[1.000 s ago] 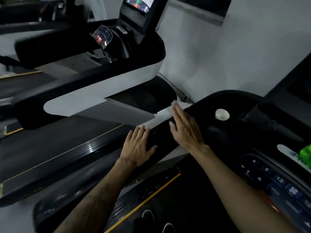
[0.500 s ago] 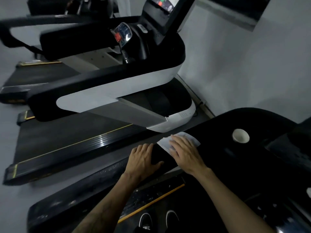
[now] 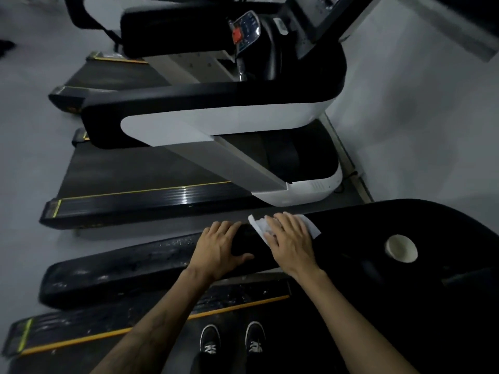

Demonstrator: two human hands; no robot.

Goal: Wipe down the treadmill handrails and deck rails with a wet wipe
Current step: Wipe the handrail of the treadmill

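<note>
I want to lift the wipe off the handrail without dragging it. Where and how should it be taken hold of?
Probably pinch the wet wipe by its loose left corner, coming from above at the far-left side. That corner sticks out from under the right hand pressing it flat on the handrail.

This is a gym floor, a cardio row by the look of it. Nearest is a black treadmill handrail (image 3: 129, 268), and just beyond it a second treadmill (image 3: 216, 122) with white side panels and a running belt (image 3: 135, 171) edged in yellow. Past that machine, a third deck (image 3: 113, 74) shows. A console with a red stop button (image 3: 237, 35) sits above the second treadmill, against a plain grey wall (image 3: 418, 117).
</note>
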